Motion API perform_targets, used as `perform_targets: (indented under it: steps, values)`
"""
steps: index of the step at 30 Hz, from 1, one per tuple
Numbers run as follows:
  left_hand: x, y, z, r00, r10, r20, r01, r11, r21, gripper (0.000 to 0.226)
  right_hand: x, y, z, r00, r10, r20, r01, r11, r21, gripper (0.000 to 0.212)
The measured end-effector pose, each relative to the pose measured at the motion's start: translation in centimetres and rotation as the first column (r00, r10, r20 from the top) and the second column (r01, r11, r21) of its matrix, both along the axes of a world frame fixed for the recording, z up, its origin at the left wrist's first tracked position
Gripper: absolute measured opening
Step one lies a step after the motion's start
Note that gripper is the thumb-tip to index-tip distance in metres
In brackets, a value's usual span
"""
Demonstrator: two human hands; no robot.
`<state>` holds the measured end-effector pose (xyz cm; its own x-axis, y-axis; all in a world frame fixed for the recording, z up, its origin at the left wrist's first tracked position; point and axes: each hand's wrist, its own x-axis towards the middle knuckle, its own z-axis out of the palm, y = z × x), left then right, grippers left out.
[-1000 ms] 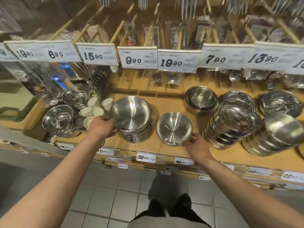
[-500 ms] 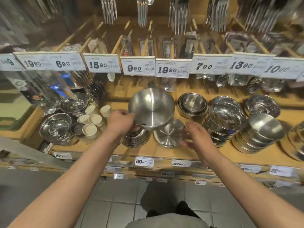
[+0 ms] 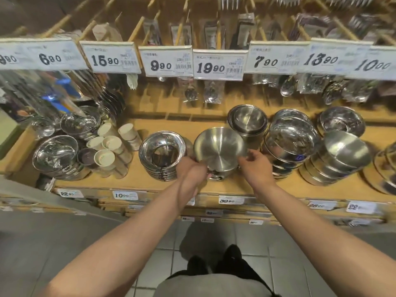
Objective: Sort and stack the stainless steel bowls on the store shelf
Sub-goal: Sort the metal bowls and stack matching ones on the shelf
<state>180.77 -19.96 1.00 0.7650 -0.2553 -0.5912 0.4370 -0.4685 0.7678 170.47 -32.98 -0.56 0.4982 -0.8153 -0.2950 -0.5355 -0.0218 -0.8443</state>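
Note:
A brushed steel bowl [image 3: 218, 146] sits tilted in the middle of the wooden shelf [image 3: 137, 176], on top of another steel piece [image 3: 216, 177] that shows only at its near edge. My left hand [image 3: 190, 171] grips the bowl's near left rim. My right hand [image 3: 255, 166] is at its right rim, fingers loosely bent and fingertips touching the edge. Just left stands a stack of shiny bowls [image 3: 161, 153]. Behind the held bowl sit nested deeper bowls [image 3: 247, 121].
More bowl stacks [image 3: 289, 142] [image 3: 342, 155] [image 3: 340, 123] lean along the shelf's right side. Wrapped bowls [image 3: 55, 155] and white cups [image 3: 105, 157] fill the left. Price tags [image 3: 218, 64] and hanging cutlery overhang the shelf from above.
My left hand lifted the brushed bowl off the left stack, carried it right and lowered it onto the steel piece in the middle. My right hand came up to its right rim.

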Motion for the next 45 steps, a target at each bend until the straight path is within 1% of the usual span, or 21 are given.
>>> perform_targets:
  steps: [3, 6, 8, 11, 14, 16, 20, 24, 27, 31, 33, 35, 37, 40, 45]
  values:
    - [-0.8, -0.2, -1.2, 0.999, -0.023, 0.048, 0.02, 0.997, 0.071, 0.018, 0.4, -0.1, -0.7, 1.0, 0.014, -0.02, -0.015, 0.997, -0.069, 0.016]
    - [-1.3, -0.2, -2.4, 0.992, -0.061, 0.111, 0.045, 0.989, 0.142, 0.024, 0.5, 0.3, -1.6, 0.997, 0.076, -0.034, -0.079, 0.993, -0.092, 0.026]
    - [-1.5, -0.2, -2.8, 0.988, -0.07, 0.136, 0.047, 0.986, 0.163, 0.028, 0.4, 0.6, -2.2, 0.993, 0.116, -0.023, -0.117, 0.989, -0.094, 0.031]
    - [-1.4, -0.2, -3.4, 0.989, -0.067, 0.136, 0.047, 0.988, 0.146, 0.029, 0.3, 0.8, -2.8, 0.99, 0.136, 0.037, -0.135, 0.99, -0.041, 0.038]
    - [-1.2, 0.0, -3.8, 0.985, -0.104, 0.137, 0.081, 0.983, 0.164, 0.047, 0.3, 0.9, -3.0, 0.986, 0.151, 0.076, -0.152, 0.988, -0.001, 0.039]
    - [-1.1, 0.2, -3.8, 0.983, -0.107, 0.151, 0.081, 0.983, 0.167, 0.05, 0.3, 0.9, -3.0, 0.984, 0.146, 0.105, -0.15, 0.988, 0.028, 0.039]
    - [-0.9, 0.2, -3.5, 0.985, -0.105, 0.138, 0.089, 0.989, 0.117, 0.046, -0.2, 1.2, -2.7, 0.984, 0.137, 0.111, -0.14, 0.99, 0.019, 0.031]
    - [-1.2, 0.7, -3.4, 0.974, -0.147, 0.174, 0.142, 0.989, 0.04, 0.029, -1.0, 2.0, -3.1, 0.993, 0.087, 0.078, -0.087, 0.996, 0.007, 0.027]
    - [-1.2, 1.1, -3.5, 0.953, -0.197, 0.231, 0.184, 0.98, 0.075, 0.028, -1.3, 2.4, -3.1, 0.996, 0.077, 0.037, -0.076, 0.996, -0.043, 0.032]
    - [-1.0, 1.2, -3.6, 0.952, -0.201, 0.231, 0.189, 0.979, 0.072, 0.025, -1.0, 2.5, -2.9, 0.996, 0.084, -0.035, -0.086, 0.994, -0.073, 0.041]
    - [-1.0, 1.2, -3.8, 0.951, -0.19, 0.243, 0.182, 0.982, 0.054, 0.02, -1.0, 2.6, -2.9, 0.995, 0.078, -0.058, -0.083, 0.992, -0.094, 0.04]
    - [-1.0, 1.3, -3.8, 0.953, -0.18, 0.244, 0.172, 0.984, 0.051, 0.016, -1.0, 2.7, -2.9, 0.997, 0.053, -0.051, -0.058, 0.994, -0.096, 0.034]
    - [-0.9, 1.4, -3.9, 0.949, -0.187, 0.255, 0.177, 0.982, 0.063, 0.019, -1.1, 2.8, -2.9, 0.998, 0.037, -0.043, -0.04, 0.996, -0.084, 0.033]
    - [-0.9, 1.4, -3.8, 0.943, -0.203, 0.265, 0.189, 0.979, 0.077, 0.03, -1.2, 2.7, -2.9, 0.998, 0.035, -0.052, -0.039, 0.996, -0.08, 0.036]
    - [-0.5, 1.1, -4.1, 0.943, -0.211, 0.258, 0.197, 0.977, 0.082, 0.031, -1.2, 2.3, -2.9, 0.996, 0.064, -0.069, -0.069, 0.995, -0.073, 0.042]
